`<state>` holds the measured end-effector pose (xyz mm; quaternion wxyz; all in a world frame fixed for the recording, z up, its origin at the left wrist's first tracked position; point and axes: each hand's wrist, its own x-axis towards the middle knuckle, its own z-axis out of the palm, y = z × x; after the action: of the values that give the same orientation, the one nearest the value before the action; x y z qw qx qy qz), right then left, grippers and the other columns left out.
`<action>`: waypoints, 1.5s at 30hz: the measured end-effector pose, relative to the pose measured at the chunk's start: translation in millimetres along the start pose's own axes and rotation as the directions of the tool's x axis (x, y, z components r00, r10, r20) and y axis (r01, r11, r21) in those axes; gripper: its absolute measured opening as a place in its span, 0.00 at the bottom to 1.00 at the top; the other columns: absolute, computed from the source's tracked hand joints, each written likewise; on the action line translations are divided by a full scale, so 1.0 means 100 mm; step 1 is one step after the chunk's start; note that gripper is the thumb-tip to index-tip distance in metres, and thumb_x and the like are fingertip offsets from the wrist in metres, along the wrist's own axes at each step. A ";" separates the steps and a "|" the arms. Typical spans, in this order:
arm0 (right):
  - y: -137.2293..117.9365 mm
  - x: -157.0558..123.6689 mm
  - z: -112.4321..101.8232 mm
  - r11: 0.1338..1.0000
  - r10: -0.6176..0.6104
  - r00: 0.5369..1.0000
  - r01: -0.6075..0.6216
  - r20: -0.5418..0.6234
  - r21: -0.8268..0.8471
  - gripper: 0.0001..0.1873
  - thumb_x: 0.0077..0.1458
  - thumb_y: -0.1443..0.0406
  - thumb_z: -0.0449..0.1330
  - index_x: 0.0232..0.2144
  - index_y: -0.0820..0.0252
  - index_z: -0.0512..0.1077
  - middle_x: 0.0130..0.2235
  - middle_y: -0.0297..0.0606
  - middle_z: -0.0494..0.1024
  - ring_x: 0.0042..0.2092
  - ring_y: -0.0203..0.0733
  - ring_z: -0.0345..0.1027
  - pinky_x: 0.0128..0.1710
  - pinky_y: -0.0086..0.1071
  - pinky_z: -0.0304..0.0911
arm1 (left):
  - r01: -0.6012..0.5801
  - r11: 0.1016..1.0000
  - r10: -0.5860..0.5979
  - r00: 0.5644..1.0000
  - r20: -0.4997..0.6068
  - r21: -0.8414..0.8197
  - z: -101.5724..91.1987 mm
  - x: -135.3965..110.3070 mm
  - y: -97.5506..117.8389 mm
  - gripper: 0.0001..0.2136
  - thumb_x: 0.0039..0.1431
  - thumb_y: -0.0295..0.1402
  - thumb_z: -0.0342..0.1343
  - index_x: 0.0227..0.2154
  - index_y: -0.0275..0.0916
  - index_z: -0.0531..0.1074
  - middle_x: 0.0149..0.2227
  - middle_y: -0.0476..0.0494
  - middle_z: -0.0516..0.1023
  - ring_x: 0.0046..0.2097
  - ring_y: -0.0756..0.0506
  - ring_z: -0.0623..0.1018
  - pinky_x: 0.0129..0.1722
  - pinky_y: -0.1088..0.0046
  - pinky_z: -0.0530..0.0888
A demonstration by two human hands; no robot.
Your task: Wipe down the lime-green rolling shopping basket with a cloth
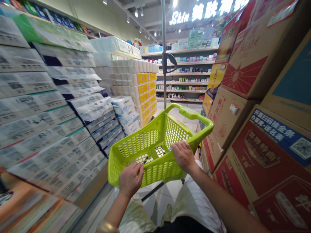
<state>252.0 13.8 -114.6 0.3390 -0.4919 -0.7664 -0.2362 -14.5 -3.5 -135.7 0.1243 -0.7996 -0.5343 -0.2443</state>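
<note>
A lime-green plastic shopping cart [155,173] stands across the aisle in front of me, its lattice basket turned sideways. Nothing lies in the basket that I can see. My left hand [131,178] is closed over the near rim, toward the cart's left end. Farther right along the same rim, my right hand [182,156] grips with its fingers curled over the edge. The cart's push handle [191,115] rises at the far right, and a grey metal pole [164,81] with a black bracket [169,63] stands up behind the basket.
Tall stacks of wrapped paper packs [46,119] line the left side. Yellow-and-white tissue bundles [145,94] stand behind the cart. Cardboard cartons [243,77] are piled high close on the right. Stocked shelves [187,72] cross the back under a lit sign [209,11].
</note>
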 end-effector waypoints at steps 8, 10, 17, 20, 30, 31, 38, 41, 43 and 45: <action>1.03 0.18 -0.39 0.952 0.238 0.954 -0.267 -0.184 -0.148 0.14 0.63 0.67 0.47 0.38 0.61 0.72 0.34 0.41 0.76 0.39 0.45 0.64 0.43 0.36 0.54 | 0.000 1.000 0.000 1.000 -0.012 0.002 0.04 0.02 0.00 0.18 0.65 0.38 0.41 0.29 0.42 0.75 0.31 0.46 0.78 0.35 0.46 0.76 0.34 0.71 0.67; 1.15 0.21 -0.42 0.939 0.275 0.941 -0.307 -0.200 -0.155 0.15 0.64 0.65 0.46 0.37 0.62 0.73 0.34 0.42 0.76 0.39 0.46 0.64 0.42 0.36 0.53 | -0.004 1.000 0.004 1.000 -0.001 0.011 0.05 0.04 -0.01 0.18 0.65 0.38 0.41 0.29 0.43 0.75 0.32 0.46 0.79 0.35 0.47 0.76 0.35 0.71 0.67; 1.17 0.22 -0.41 0.929 0.313 0.928 -0.343 -0.200 -0.137 0.16 0.64 0.64 0.46 0.37 0.61 0.73 0.35 0.42 0.76 0.39 0.45 0.63 0.41 0.37 0.52 | -0.012 0.998 0.018 0.993 0.117 -0.053 0.10 0.30 -0.13 0.19 0.65 0.38 0.39 0.32 0.42 0.76 0.32 0.45 0.79 0.36 0.45 0.76 0.33 0.70 0.67; 1.14 0.21 -0.40 0.918 0.311 0.923 -0.354 -0.229 -0.181 0.16 0.64 0.65 0.46 0.37 0.61 0.73 0.33 0.41 0.75 0.38 0.45 0.62 0.41 0.37 0.51 | -0.074 0.995 0.083 0.985 0.152 -0.064 0.14 0.48 -0.24 0.18 0.65 0.38 0.40 0.36 0.43 0.77 0.34 0.44 0.79 0.38 0.44 0.75 0.41 0.66 0.68; 0.79 0.30 -0.29 0.887 0.260 0.929 -0.338 -0.265 -0.313 0.11 0.62 0.69 0.49 0.34 0.59 0.71 0.30 0.39 0.72 0.35 0.45 0.59 0.41 0.38 0.50 | 0.125 0.992 -0.125 0.992 -0.010 -0.004 0.38 0.53 -0.08 0.27 0.58 0.32 0.49 0.61 0.42 0.59 0.59 0.33 0.63 0.61 0.35 0.62 0.59 0.52 0.59; 0.72 0.31 -0.28 0.889 0.248 0.935 -0.323 -0.252 -0.324 0.10 0.61 0.69 0.49 0.34 0.59 0.71 0.30 0.39 0.73 0.35 0.45 0.59 0.41 0.38 0.50 | 0.112 0.992 -0.113 0.993 -0.016 -0.052 0.39 0.51 -0.01 0.27 0.58 0.32 0.49 0.62 0.42 0.58 0.59 0.33 0.63 0.60 0.35 0.63 0.58 0.53 0.61; 0.04 0.51 -0.31 0.956 0.227 0.974 -0.220 0.014 -0.195 0.11 0.61 0.72 0.49 0.36 0.59 0.71 0.32 0.42 0.74 0.37 0.47 0.64 0.43 0.39 0.52 | -0.050 0.876 -0.003 0.994 -0.110 -0.480 0.15 0.75 0.53 0.24 0.62 0.31 0.43 0.62 0.38 0.56 0.59 0.34 0.62 0.61 0.40 0.63 0.61 0.55 0.62; -0.20 0.57 -0.39 0.978 0.188 0.978 -0.178 0.085 -0.110 0.12 0.62 0.71 0.48 0.36 0.58 0.71 0.33 0.42 0.75 0.39 0.47 0.66 0.46 0.39 0.53 | -0.100 0.783 0.025 0.991 -0.129 -0.614 -0.02 0.91 0.69 0.23 0.64 0.31 0.41 0.62 0.40 0.55 0.60 0.36 0.64 0.62 0.42 0.63 0.63 0.55 0.60; -0.29 0.58 -0.48 0.984 0.164 0.982 -0.157 0.090 -0.081 0.12 0.63 0.71 0.48 0.37 0.58 0.71 0.35 0.41 0.76 0.40 0.45 0.67 0.49 0.39 0.53 | -0.096 0.732 0.022 0.993 -0.117 -0.675 -0.10 0.98 0.75 0.22 0.64 0.32 0.41 0.61 0.40 0.56 0.60 0.37 0.65 0.62 0.42 0.64 0.62 0.55 0.61; -0.31 0.58 -0.57 0.991 0.132 0.988 -0.130 0.081 -0.031 0.11 0.63 0.70 0.49 0.39 0.58 0.71 0.38 0.40 0.77 0.42 0.44 0.68 0.50 0.37 0.54 | -0.085 0.695 0.032 0.996 -0.088 -0.714 -0.15 1.02 0.78 0.22 0.65 0.33 0.40 0.61 0.40 0.57 0.59 0.38 0.66 0.61 0.43 0.66 0.62 0.56 0.63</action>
<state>223.5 -4.1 -34.2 0.3153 -0.5549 -0.7427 -0.2027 84.4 39.8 -65.2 -0.1707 -0.7926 -0.3669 -0.4562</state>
